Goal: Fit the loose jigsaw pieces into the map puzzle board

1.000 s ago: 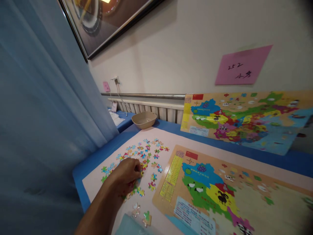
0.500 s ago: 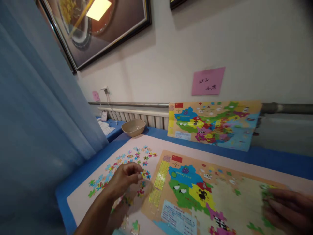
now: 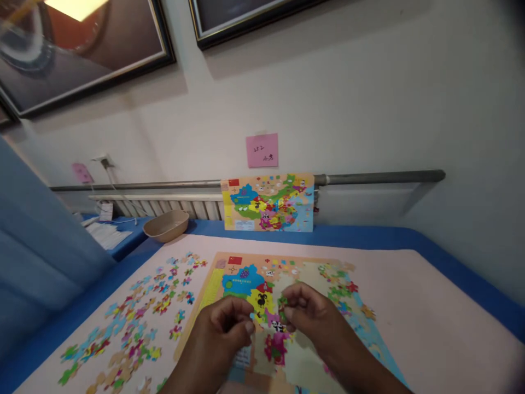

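A wooden map puzzle board (image 3: 311, 273) lies on the pink mat in front of me, partly filled with coloured pieces. Both hands hover over its middle. My left hand (image 3: 223, 334) has its fingers pinched together near the yellow and pink region; whether it still holds a piece I cannot tell. My right hand (image 3: 315, 317) pinches a small green puzzle piece (image 3: 282, 301) between thumb and fingers. Several loose puzzle pieces (image 3: 139, 317) are scattered on the mat to the left of the board.
A finished reference map picture (image 3: 268, 202) leans against the wall pipe at the back. A beige bowl (image 3: 166, 225) stands at the back left, papers beyond it. A blue curtain (image 3: 36, 257) hangs at the left. A pink note (image 3: 261, 150) sticks on the wall.
My view has swung right from the loose pieces to the board. My left hand picked a piece from the pile and came over the board; my right hand joined it there.
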### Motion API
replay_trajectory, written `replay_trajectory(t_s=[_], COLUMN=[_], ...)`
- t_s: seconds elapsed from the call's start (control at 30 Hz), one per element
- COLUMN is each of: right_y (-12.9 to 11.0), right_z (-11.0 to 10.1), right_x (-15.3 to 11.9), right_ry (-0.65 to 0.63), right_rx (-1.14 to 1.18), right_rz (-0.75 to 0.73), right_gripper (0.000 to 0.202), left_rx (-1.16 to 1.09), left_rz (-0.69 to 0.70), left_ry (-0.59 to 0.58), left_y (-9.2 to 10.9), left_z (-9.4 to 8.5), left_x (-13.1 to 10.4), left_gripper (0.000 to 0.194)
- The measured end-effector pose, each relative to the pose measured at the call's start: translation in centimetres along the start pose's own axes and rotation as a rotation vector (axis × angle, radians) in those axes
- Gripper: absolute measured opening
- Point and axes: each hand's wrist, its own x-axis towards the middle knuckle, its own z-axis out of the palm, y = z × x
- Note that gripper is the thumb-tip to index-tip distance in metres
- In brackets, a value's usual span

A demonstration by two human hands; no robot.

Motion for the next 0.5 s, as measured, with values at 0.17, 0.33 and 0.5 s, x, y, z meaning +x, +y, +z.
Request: replay_trajectory(t_s=[0.17, 0.33, 0.5], right_y=[0.3, 0.5, 0.5], right_z=[0.7, 1.0, 0.9], right_x=[-0.5, -0.5, -0.8], right_ry=[-0.06, -0.08, -0.087], right_rx=[0.019, -0.019, -0.031], right_rz=[0.015, -0.016, -0.02], right_gripper=[0.021, 0.018, 0.016], left_rx=[0.062, 0.086, 0.077], left_rz=[0.007, 0.058, 0.049], left_ry=[-0.031, -0.044, -0.036], left_y=[-0.5, -2.1, -2.7], left_z=[1.4, 1.3, 1.2], left_x=[0.0, 0.2, 0.4], left_gripper=[0.041, 0.036, 0.034])
